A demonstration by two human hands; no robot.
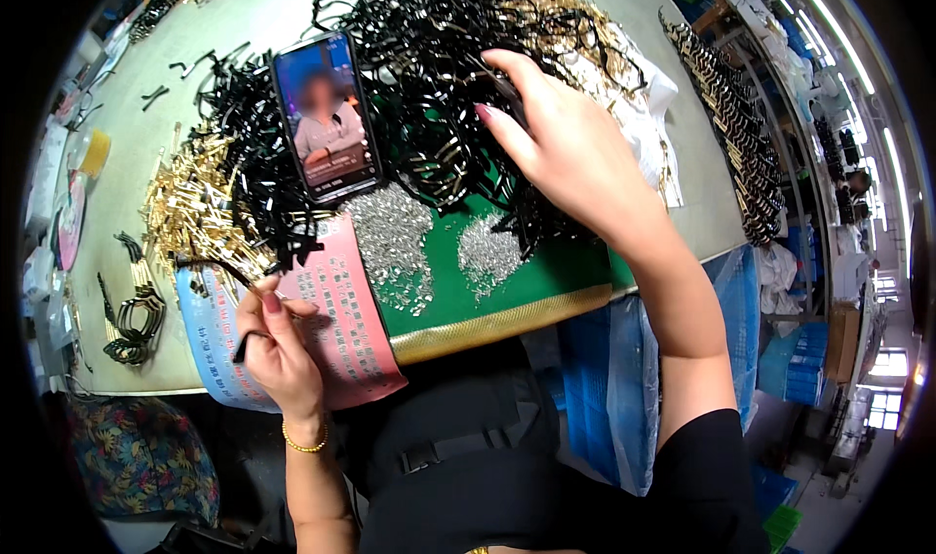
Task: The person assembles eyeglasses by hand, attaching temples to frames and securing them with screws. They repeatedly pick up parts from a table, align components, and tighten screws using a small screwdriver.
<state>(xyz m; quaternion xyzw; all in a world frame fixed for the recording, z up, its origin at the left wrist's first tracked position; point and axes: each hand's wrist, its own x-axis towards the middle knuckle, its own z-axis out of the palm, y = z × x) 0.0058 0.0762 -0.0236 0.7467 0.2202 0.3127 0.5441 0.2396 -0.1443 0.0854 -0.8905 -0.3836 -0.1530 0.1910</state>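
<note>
Over the counter [249,13], a thin black strip [237,275] is pinched in the left hand [278,344]; by the right hand [585,154], hold unclear, the black pile [419,27] is overhung, strips probably best freed singly, untugged.

On surface [234,29] before us: phone [328,115] on strip pile [409,42]; nearer us, two small-bit heaps [390,237] side by side on mat [556,279]. Left of phone, metal-piece pile [190,198]; nearer us, printed sheet [341,325] below our left hand [276,349]. Right hand [575,144] over strip pile's right part.
</note>
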